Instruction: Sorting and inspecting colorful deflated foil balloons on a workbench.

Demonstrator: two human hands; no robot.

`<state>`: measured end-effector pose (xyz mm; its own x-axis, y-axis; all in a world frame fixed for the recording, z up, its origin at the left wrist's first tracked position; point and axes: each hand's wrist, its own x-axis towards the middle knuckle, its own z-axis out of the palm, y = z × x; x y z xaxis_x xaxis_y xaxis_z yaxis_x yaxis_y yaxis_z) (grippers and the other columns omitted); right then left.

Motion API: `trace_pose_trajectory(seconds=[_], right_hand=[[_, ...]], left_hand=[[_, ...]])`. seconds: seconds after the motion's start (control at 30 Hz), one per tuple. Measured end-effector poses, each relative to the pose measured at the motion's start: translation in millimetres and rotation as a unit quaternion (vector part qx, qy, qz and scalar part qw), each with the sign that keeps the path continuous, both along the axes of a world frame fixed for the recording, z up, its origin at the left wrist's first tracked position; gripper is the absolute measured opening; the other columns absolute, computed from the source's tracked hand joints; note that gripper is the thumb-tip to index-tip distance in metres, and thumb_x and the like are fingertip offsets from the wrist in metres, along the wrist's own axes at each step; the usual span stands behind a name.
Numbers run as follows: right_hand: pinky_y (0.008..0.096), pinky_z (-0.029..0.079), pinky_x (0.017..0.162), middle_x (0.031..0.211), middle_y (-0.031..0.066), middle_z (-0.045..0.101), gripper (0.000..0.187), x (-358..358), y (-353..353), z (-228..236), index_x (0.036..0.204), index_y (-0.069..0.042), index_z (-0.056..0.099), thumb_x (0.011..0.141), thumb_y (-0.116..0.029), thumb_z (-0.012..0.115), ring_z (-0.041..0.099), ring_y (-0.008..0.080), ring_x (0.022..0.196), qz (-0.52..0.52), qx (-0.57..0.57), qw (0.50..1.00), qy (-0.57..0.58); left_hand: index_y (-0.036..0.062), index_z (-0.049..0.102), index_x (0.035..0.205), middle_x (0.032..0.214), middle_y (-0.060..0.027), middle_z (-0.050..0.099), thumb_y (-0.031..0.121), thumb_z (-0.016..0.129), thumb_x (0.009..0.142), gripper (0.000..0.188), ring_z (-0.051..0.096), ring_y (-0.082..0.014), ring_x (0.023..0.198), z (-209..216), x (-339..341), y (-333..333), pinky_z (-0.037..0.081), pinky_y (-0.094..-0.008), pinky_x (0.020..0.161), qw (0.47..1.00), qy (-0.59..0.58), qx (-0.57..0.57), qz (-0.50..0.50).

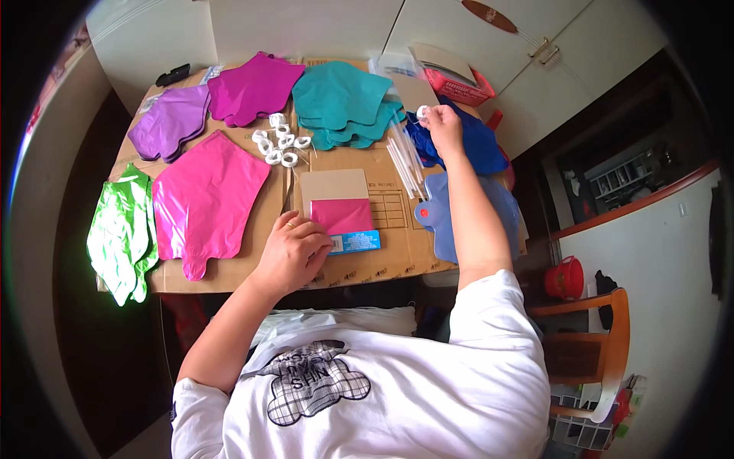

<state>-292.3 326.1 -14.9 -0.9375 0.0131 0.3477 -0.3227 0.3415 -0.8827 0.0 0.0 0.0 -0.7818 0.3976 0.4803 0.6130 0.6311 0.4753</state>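
My right hand is stretched to the far right and pinches a small white ribbon roll above the dark blue foil balloons. Near the table's front edge, my left hand rests with bent fingers against the left side of a folded pink foil packet. This packet lies on a beige card and has a blue label strip along its near edge. Several more white ribbon rolls are heaped at the middle. White plastic sticks lie beside my right forearm.
Flat foil balloons lie around the cardboard-covered table: green, pink, purple, magenta, teal and slate blue. A red basket stands at the far right. A wooden chair is at my right.
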Motion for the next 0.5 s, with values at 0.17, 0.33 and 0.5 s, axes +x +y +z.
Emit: trace_pose_trajectory(seconds=[0.17, 0.33, 0.5], right_hand=[[0.025, 0.054, 0.058, 0.092, 0.0106, 0.065, 0.018, 1.4, -9.0, 14.2, 0.096, 0.0, 0.054, 0.095, -0.017, 0.058, 0.068, 0.0182, 0.08, 0.008, -0.044, 0.992, -0.116], [0.0197, 0.042, 0.05, 0.089, 0.0045, 0.065, 0.018, 43.6, -12.5, 47.3, 0.099, -0.002, 0.059, 0.094, -0.02, 0.06, 0.059, 0.0088, 0.065, 0.033, 0.057, 0.995, -0.071], [0.0202, 0.045, 0.065, 0.083, 0.0006, 0.064, 0.016, 160.8, -62.0, 86.1, 0.093, -0.002, 0.063, 0.093, -0.018, 0.062, 0.054, 0.0055, 0.071, 0.293, -0.067, 0.939, -0.169]], left_hand=[[0.0104, 0.068, 0.083, 0.091, -0.0017, 0.065, 0.01, 0.071, 0.076, 0.008, 0.061, -0.022, 0.093, 0.9, -4.4, -1.8, 0.039, -0.0456, 0.101, 1.0, -0.004, 0.006, 0.001], [0.01, 0.067, 0.082, 0.09, -0.002, 0.065, 0.01, 0.071, 0.075, 0.008, 0.061, -0.0225, 0.091, -0.6, -6.8, -1.1, 0.04, -0.0449, 0.098, 1.0, 0.009, 0.01, 0.0], [0.0097, 0.067, 0.083, 0.091, -0.0016, 0.066, 0.01, 0.072, 0.074, 0.01, 0.06, -0.022, 0.094, -6.0, -0.3, -3.3, 0.041, -0.0415, 0.093, 1.0, 0.011, 0.021, 0.014]])
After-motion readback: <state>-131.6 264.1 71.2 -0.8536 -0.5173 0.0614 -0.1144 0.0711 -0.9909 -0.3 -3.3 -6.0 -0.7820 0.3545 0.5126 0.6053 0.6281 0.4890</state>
